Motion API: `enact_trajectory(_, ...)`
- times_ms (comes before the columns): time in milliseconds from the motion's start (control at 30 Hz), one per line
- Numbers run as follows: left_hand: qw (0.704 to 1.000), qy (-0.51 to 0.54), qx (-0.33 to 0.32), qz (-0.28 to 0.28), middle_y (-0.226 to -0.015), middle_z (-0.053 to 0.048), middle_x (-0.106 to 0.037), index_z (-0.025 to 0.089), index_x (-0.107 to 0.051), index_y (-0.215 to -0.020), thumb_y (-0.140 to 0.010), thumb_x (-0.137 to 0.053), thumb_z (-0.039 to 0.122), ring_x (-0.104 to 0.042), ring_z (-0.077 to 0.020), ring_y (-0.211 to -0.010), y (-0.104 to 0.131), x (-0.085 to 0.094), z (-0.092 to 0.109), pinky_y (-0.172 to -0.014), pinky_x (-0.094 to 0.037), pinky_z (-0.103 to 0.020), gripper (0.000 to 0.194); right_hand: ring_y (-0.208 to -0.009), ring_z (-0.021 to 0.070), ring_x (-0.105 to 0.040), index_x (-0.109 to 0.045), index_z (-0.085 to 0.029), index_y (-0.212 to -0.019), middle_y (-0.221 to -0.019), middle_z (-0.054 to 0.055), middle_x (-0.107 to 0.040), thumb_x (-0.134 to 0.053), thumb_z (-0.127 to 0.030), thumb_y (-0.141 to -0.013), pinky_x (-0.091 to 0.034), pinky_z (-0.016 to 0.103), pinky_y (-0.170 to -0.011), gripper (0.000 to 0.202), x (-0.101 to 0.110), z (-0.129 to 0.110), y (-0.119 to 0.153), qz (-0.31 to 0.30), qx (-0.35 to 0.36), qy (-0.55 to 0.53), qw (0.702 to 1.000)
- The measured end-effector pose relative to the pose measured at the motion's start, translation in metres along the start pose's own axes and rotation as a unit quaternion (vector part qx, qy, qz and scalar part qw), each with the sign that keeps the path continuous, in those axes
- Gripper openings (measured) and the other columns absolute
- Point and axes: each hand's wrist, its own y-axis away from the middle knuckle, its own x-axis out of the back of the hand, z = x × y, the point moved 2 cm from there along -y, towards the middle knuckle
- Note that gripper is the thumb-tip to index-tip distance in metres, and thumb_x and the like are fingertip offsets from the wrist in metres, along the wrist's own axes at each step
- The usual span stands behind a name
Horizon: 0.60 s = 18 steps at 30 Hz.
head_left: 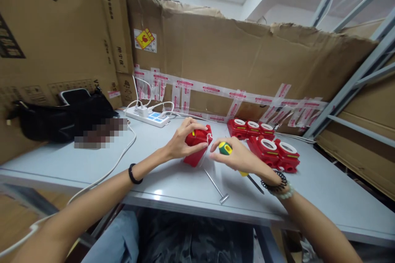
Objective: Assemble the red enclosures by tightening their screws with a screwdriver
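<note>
My left hand (pixel 187 138) is wrapped round a red box-shaped housing (pixel 196 157), which rests tilted on the table near the middle. Just to its right, my right hand (pixel 236 154) grips a screwdriver (pixel 225 148) with a green and yellow handle. The screwdriver's dark shaft points back toward my wrist, away from the housing. Between the two hands, and below them, a small metal T-shaped tool (pixel 217 187) lies on the table. My right fingertips are close to the housing's right side; a small gap shows between them.
Several red housings with white rings (pixel 268 145) stand together at the right. A white power strip (pixel 147 116) with plugged cables lies at the back left. Beside it is a black bag (pixel 68 117) with a phone on top. Cardboard (pixel 216 55) walls the table's back.
</note>
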Motion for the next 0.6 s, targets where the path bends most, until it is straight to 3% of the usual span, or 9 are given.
enact_trajectory(200,0.999,-0.019,0.002,-0.03,-0.1,-0.005,-0.05,0.027,-0.062,-0.114,-0.082,-0.064,0.033,-0.049,-0.0194,-0.098,0.001,0.0,-0.001,-0.087,-0.046,-0.037,0.032,-0.058,0.0103,-0.044,-0.065,-0.016,-0.077,-0.064,-0.002,-0.057,-0.062,-0.042,-0.077,-0.036,0.023,-0.055,0.027,-0.024,0.014,-0.005,-0.009,0.008,0.024,1.0)
enact_trajectory(400,1.0,-0.012,-0.009,-0.023,-0.099,-0.005,-0.049,0.027,-0.065,-0.111,-0.082,-0.065,0.032,-0.05,-0.0193,-0.097,0.002,-0.001,-0.002,-0.085,-0.047,-0.036,0.029,-0.063,0.0119,-0.05,-0.062,-0.015,-0.073,-0.067,-0.001,-0.061,-0.058,-0.029,-0.077,-0.039,0.023,-0.058,0.016,-0.03,0.012,-0.009,0.031,0.025,0.01,0.999)
enact_trajectory(600,1.0,-0.004,-0.019,-0.02,-0.098,-0.004,-0.049,0.027,-0.063,-0.111,-0.08,-0.067,0.029,-0.049,-0.0185,-0.097,0.001,-0.001,-0.001,-0.084,-0.047,-0.035,0.031,-0.063,0.0106,-0.051,-0.062,-0.013,-0.074,-0.074,0.001,-0.065,-0.056,-0.023,-0.077,-0.04,0.023,-0.062,0.013,-0.03,0.01,-0.006,0.033,0.015,0.024,0.999)
